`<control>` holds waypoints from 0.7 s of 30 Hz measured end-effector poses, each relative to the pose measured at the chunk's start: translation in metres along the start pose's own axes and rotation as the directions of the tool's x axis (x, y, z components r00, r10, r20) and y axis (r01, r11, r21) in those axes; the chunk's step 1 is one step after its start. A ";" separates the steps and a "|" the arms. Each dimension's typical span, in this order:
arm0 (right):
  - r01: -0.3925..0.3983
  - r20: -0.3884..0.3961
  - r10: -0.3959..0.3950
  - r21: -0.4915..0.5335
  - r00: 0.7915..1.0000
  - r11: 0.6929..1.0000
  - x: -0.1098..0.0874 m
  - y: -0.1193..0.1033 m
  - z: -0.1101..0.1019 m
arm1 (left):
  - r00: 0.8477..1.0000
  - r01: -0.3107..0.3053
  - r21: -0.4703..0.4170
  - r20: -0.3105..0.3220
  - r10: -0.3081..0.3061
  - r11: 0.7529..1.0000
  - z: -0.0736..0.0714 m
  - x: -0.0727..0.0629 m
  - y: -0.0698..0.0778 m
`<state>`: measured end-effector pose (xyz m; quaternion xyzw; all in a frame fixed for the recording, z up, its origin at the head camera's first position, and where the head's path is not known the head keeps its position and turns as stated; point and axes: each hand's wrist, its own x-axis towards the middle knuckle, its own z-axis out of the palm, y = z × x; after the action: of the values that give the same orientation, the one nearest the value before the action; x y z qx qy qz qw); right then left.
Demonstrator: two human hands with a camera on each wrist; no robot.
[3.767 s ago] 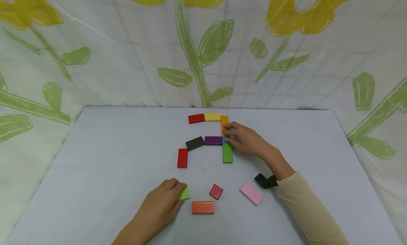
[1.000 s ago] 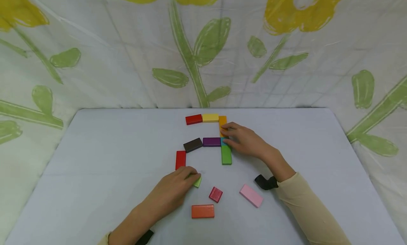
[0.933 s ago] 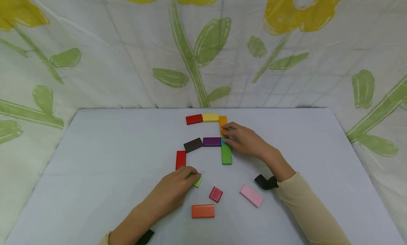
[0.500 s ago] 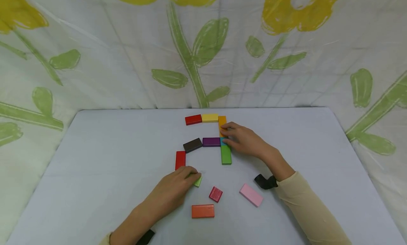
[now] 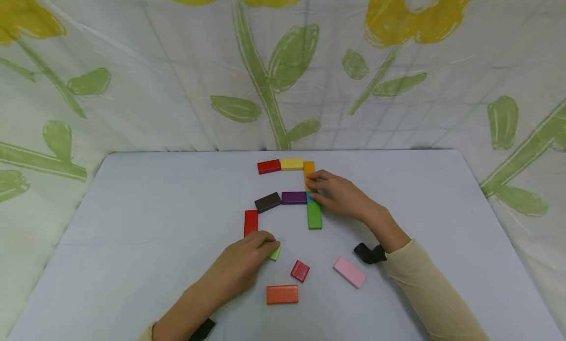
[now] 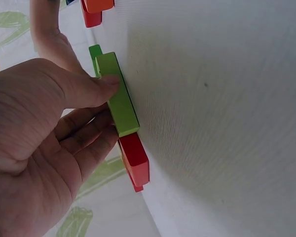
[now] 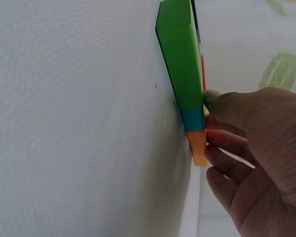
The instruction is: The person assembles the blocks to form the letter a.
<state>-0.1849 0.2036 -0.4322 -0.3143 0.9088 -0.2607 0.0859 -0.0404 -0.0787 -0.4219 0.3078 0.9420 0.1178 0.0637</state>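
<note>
In the head view my left hand (image 5: 239,265) is at the near end of a red block (image 5: 250,223), covering most of a light green block (image 5: 275,253). The left wrist view shows my thumb and fingers pinching that light green block (image 6: 119,98), its end right at the red block (image 6: 134,155). My right hand (image 5: 342,193) rests its fingertips on the line of orange (image 5: 309,168), blue (image 5: 311,197) and green (image 5: 315,217) blocks. From the right wrist, the thumb lies by the blue block (image 7: 193,120), with fingers relaxed along the orange block (image 7: 198,148).
Purple (image 5: 294,198) and dark brown (image 5: 268,202) blocks link the two sides; yellow (image 5: 292,164) and red (image 5: 268,166) ones lie at the back. Nearer lie a small red block (image 5: 300,270), an orange-red block (image 5: 282,294) and a pink block (image 5: 349,271) on the white table (image 5: 132,242).
Since the oldest frame, my left hand has moved away from me and to the right, bringing the light green block to the red block's near end. My right hand has stayed in place.
</note>
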 end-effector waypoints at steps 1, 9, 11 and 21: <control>0.000 -0.002 0.000 -0.001 1.000 1.000 0.000 0.000 0.000 | 1.000 -0.001 -0.001 -0.001 0.001 1.000 0.000 0.000 0.000; 0.000 -0.004 0.000 0.002 1.000 1.000 0.000 0.001 -0.001 | 0.999 -0.001 -0.035 -0.032 0.000 0.999 0.004 0.002 -0.001; 0.002 -0.006 -0.002 0.004 1.000 1.000 0.000 0.002 -0.001 | 0.999 0.004 -0.045 -0.032 -0.006 0.999 0.004 0.002 -0.001; -0.005 0.009 0.005 0.004 1.000 1.000 0.002 0.001 0.000 | 0.999 0.001 -0.032 -0.035 -0.002 0.999 0.004 0.003 -0.001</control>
<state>-0.1869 0.2035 -0.4329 -0.3130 0.9086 -0.2610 0.0911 -0.0422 -0.0771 -0.4262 0.3040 0.9411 0.1383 0.0522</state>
